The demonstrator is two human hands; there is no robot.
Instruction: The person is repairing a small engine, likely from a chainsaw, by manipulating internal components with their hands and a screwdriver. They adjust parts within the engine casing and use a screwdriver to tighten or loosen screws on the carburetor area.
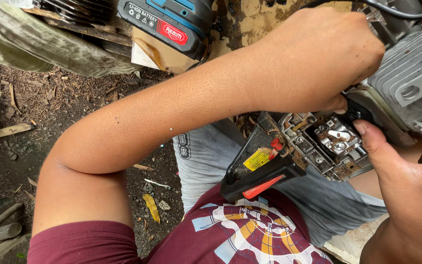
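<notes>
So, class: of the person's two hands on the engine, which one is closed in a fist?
The left hand, knuckles up above the carburettor; the right hand only presses with its thumb.

**Stripped chainsaw engine across your lap**

You have a small chainsaw engine (318, 142) lying tilted across your lap, its black rear handle (255, 176) pointing down toward your shirt. That handle carries an orange-red trigger and a yellow warning sticker. The covers are off, so you look straight into the grimy grey metal body, with a small silver carburettor (337, 139) bolted at its middle. To the upper right, the pale cast cylinder (413, 73) shows its row of cooling fins. A black cable runs over the top. Dirt and rust-brown residue coat the exposed housing.
</notes>
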